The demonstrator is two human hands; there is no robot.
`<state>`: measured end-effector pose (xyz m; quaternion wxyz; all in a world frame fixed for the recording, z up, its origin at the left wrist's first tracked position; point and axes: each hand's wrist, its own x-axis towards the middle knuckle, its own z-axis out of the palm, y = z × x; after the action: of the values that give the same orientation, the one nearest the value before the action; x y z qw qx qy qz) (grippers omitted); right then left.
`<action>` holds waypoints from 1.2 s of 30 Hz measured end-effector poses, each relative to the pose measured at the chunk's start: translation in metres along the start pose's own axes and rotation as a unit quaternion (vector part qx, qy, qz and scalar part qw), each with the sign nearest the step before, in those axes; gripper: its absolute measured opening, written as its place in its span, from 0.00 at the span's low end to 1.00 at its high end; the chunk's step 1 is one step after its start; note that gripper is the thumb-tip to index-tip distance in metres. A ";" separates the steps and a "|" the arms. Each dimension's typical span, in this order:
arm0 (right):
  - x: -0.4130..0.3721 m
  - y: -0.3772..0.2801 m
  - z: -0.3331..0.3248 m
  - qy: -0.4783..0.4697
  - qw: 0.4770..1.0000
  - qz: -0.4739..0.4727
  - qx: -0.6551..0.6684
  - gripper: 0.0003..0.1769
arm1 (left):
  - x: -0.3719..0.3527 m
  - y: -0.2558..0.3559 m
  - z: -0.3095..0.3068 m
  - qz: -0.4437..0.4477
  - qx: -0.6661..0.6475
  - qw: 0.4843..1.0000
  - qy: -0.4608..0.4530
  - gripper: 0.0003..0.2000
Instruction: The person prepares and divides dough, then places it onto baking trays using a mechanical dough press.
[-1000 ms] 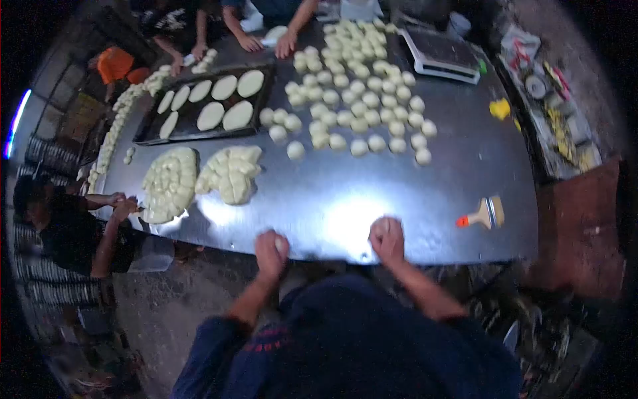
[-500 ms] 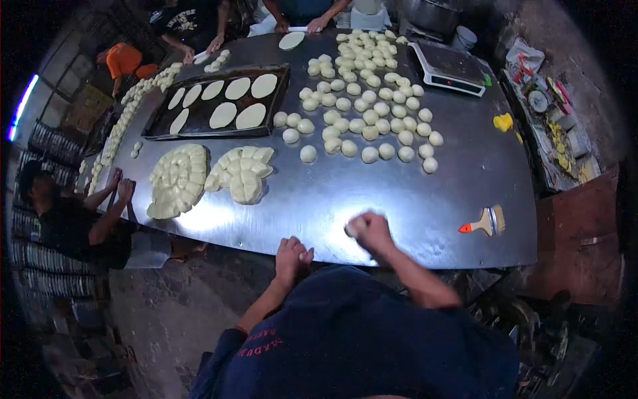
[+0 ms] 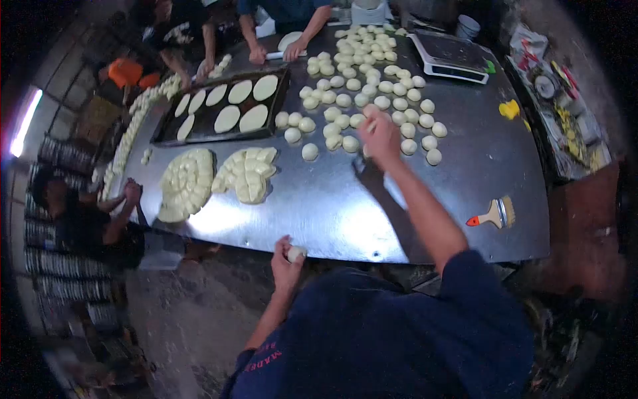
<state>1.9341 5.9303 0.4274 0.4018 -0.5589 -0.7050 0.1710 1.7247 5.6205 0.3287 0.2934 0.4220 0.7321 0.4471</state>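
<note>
My left hand is at the near edge of the metal table, its fingers wrapped round a dough ball. My right hand is stretched out over the near side of the many dough balls; its fingers are bent and what they hold, if anything, is hidden. To the left lie a coiled slab of joined dough pieces and a smaller cluster of dough. Behind them a dark tray bears flat dough ovals.
A scale stands at the back right. A brush lies near the right edge, with a yellow lump beyond it. Co-workers are along the back and left; one holds a rolling pin. A box of items is at the right.
My right hand has moved forward from the near edge to the dough balls. My left hand now shows a dough ball. The back co-worker's hands and rolling pin have come nearer.
</note>
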 end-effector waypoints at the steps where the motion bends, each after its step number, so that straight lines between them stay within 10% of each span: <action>1: -0.047 0.003 0.025 -0.176 0.976 0.057 0.117 0.19 | 0.000 0.011 -0.002 -0.061 -0.045 0.997 0.016 0.30; 5: -0.152 -0.070 0.019 -0.399 0.816 -0.320 0.271 0.35 | 0.021 0.081 -0.006 -0.031 -0.302 0.952 -0.045 0.40; 7: -0.135 -0.078 0.024 -0.368 0.865 -0.191 0.281 0.29 | 0.033 0.114 -0.015 0.085 -0.255 0.958 -0.098 0.43; 10: -0.048 -0.119 -0.019 -0.101 0.919 -0.281 0.258 0.20 | 0.044 0.131 -0.031 0.019 -0.303 0.940 -0.154 0.36; 14: 0.070 -0.160 -0.016 0.251 0.844 -0.411 0.236 0.23 | 0.063 0.040 -0.040 -0.081 -0.214 0.966 -0.119 0.11; 19: 0.148 -0.077 0.138 0.094 0.962 -0.235 -0.097 0.33 | 0.150 -0.063 -0.103 -0.166 -0.025 0.979 0.117 0.25; 24: -0.038 -0.106 0.230 -0.198 0.971 -0.107 0.087 0.14 | 0.235 -0.064 -0.080 -0.116 0.342 0.919 0.156 0.31; 31: -0.127 -0.096 0.170 -0.284 0.944 -0.080 0.147 0.09 | 0.244 -0.082 -0.024 0.066 0.083 0.957 0.269 0.28; 36: -0.135 -0.022 0.075 -0.259 0.948 0.096 0.158 0.08 | 0.122 -0.111 -0.075 -0.101 -0.011 0.994 0.046 0.22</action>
<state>1.8703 5.8136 0.3453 0.2707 -0.4894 -0.6918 0.4567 1.5673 5.6698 0.2539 0.3077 0.3217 0.7788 0.4418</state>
